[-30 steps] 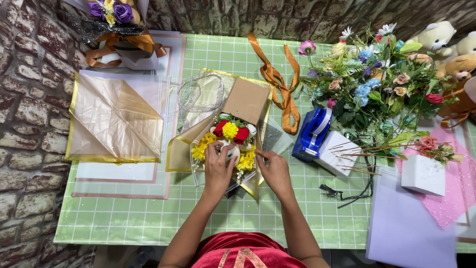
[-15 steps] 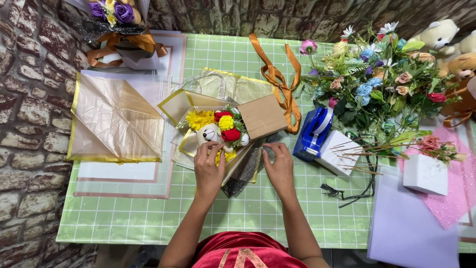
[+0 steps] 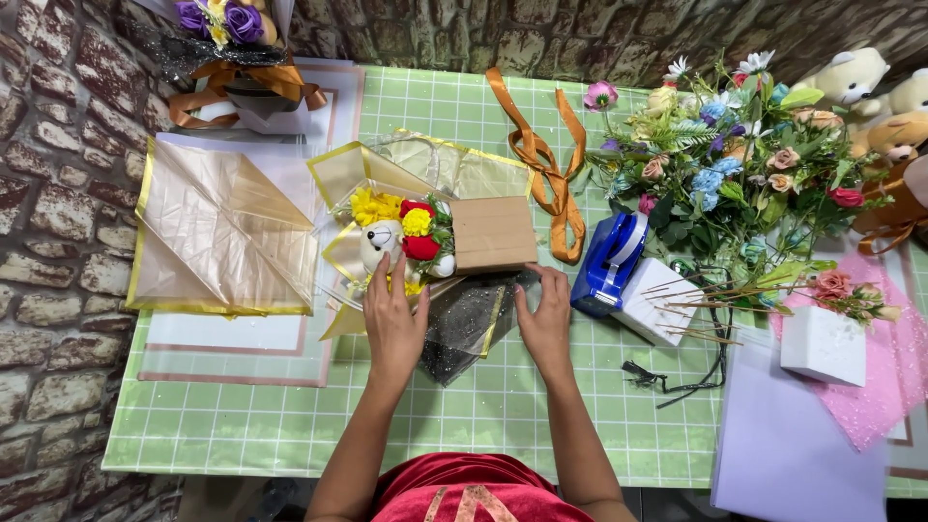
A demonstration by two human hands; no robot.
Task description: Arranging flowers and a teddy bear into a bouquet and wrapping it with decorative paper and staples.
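Left hand flat, fingers spread, palm down on the lower edge of the small bouquet, fingertips touching the white teddy head in it; not clamped on anything, just pressing. Right hand also open, fingers extended, tips at the bottom right corner of the brown paper square, palm over the dark glitter mesh sheet. Hands apart, the mesh between them. Head view only: bouquet sits centre of the green grid mat, yellow and red blooms around the teddy head, lying on translucent gold-edged wrap, with the brown square just right of the flowers, touching them. Left of it, a folded beige gold-edged sheet on pale paper with pink border. Top left, a finished bouquet with purple flowers and an orange bow. Orange ribbon lies loose above right of the brown square. Blue tape dispenser just right of the right hand, touching a white foam block with thin sticks. Heap of mixed artificial flowers far right, plush bears behind it. Second white block on pink mesh, lilac sheet at bottom right. Brick wall along the left.
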